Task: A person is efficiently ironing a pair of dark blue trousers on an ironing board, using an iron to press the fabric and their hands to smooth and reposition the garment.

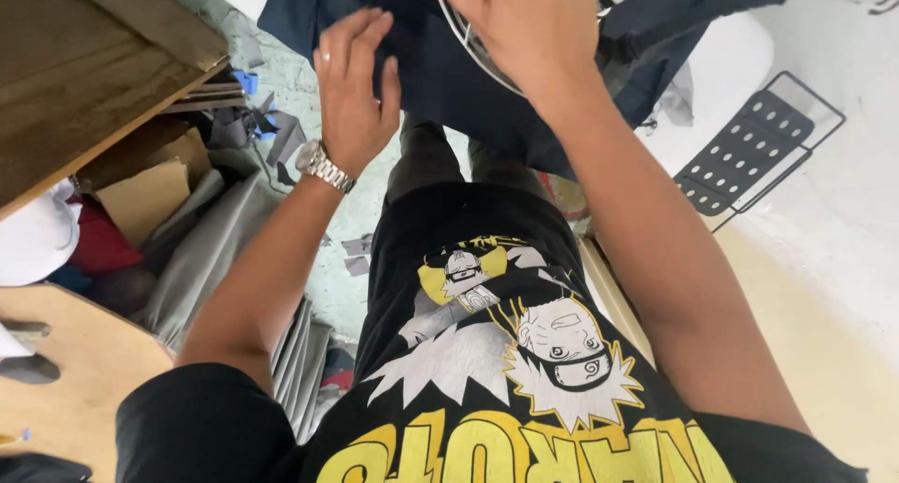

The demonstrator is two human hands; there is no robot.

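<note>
Hands work close together on a dark navy fabric (449, 80) held up at the far edge of the view, in front of the person's knees. The left hand (354, 89), with a silver wristwatch (324, 166) on its wrist, lies flat against the cloth, fingers slightly spread and bent; its grip looks released, pressing more than pinching, though the fingertips are partly lost in the folds. The right hand (524, 29) sits just beside it, further right, curled over the fabric where a thin pale curved edge (468, 47) runs; its fingers are hidden past the top of the frame, so I cannot tell whether that grip is clenched.

The person wears a black T-shirt (487, 352) with a yellow and white cartoon print, and dark trousers. To the left stands a wooden bench (84, 61), with grey fabric pieces (201, 258) and cardboard (145, 197) stacked beneath it, and scraps scattered on the pale green floor (351, 221). To the right, well apart, a black perforated metal plate (749, 150) rests against a white surface.
</note>
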